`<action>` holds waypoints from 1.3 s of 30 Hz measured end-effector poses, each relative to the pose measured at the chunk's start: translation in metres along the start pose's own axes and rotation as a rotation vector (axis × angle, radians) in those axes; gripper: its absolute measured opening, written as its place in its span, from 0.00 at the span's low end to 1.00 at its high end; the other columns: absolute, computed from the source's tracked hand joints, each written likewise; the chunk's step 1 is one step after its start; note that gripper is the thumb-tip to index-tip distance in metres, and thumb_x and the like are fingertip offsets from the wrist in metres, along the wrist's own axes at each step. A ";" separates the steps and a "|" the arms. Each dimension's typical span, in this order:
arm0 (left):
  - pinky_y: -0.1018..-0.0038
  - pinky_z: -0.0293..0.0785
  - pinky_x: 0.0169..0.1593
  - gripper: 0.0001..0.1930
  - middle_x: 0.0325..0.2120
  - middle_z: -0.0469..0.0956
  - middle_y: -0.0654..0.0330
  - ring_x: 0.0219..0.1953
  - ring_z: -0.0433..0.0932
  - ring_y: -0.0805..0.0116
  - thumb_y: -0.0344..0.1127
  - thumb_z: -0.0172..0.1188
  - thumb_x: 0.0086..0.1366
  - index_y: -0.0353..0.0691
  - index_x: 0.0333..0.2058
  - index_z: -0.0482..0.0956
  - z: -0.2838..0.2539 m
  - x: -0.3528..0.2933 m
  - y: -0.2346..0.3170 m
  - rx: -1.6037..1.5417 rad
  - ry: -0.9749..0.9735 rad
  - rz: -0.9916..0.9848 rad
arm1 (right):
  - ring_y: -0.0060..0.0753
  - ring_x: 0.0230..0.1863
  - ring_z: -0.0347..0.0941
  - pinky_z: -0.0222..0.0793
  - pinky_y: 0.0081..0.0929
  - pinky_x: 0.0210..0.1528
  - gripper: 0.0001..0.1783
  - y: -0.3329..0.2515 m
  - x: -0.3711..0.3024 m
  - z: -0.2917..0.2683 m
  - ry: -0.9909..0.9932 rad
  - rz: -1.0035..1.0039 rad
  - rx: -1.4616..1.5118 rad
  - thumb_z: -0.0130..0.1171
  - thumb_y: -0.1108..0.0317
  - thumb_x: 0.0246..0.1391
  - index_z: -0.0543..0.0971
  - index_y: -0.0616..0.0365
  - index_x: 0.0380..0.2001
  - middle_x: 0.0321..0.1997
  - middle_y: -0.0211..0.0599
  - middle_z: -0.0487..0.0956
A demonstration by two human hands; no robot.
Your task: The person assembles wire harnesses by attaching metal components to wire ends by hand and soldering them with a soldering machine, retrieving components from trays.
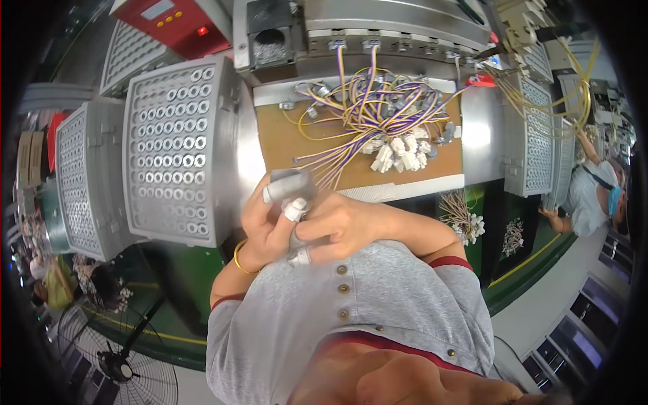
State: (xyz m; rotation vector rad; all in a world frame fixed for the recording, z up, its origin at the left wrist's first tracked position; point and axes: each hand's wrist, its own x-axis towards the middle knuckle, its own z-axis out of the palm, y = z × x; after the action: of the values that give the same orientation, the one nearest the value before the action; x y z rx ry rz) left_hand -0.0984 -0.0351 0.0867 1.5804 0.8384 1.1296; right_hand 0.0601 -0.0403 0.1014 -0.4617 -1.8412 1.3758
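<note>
My left hand (260,226), with a yellow bangle at its wrist, is closed around a grey rounded part (287,185) that is smeared by motion. Against it in front of my chest is my right hand (341,221), its fingers curled in; what they grip is hidden. White coverings show on some fingertips. Just beyond the hands lie bundled purple, yellow and white wires (385,115) on a brown work board (290,138). White plastic connectors (401,152) are heaped at the wires' near end, and grey parts lie among the far end.
Grey trays of round metal parts (169,145) stand at the left, another such tray (536,138) at the right. A metal fixture (398,37) with plugged-in wires runs behind the board. Wire bundles (462,216) lie right of me. A fan (116,364) and a co-worker (594,192) are farther off.
</note>
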 end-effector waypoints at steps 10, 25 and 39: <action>0.80 0.67 0.29 0.12 0.24 0.75 0.56 0.26 0.73 0.72 0.19 0.55 0.50 0.30 0.36 0.74 -0.015 -0.008 -0.025 0.129 0.206 -0.073 | 0.40 0.17 0.64 0.59 0.30 0.20 0.10 0.023 -0.004 -0.022 0.177 0.090 -0.454 0.59 0.74 0.35 0.67 0.62 0.16 0.14 0.38 0.64; 0.69 0.62 0.21 0.16 0.17 0.64 0.56 0.20 0.65 0.60 0.21 0.54 0.34 0.33 0.29 0.73 -0.011 0.024 -0.072 0.822 0.076 0.334 | 0.45 0.25 0.67 0.63 0.35 0.26 0.07 0.074 -0.017 -0.039 0.182 0.267 -0.765 0.53 0.77 0.38 0.68 0.62 0.25 0.23 0.43 0.68; 0.59 0.67 0.39 0.19 0.27 0.74 0.51 0.32 0.72 0.49 0.48 0.52 0.54 0.38 0.35 0.76 -0.203 0.108 -0.169 1.764 0.498 -0.299 | 0.26 0.17 0.68 0.61 0.21 0.19 0.08 0.020 -0.036 -0.070 0.552 0.298 -0.462 0.62 0.72 0.34 0.74 0.63 0.20 0.16 0.34 0.72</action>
State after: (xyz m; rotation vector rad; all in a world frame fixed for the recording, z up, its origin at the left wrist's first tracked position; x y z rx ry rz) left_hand -0.2530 0.1746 -0.0292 2.2650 2.7462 0.3390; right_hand 0.1330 -0.0128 0.0776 -1.2598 -1.6446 0.8586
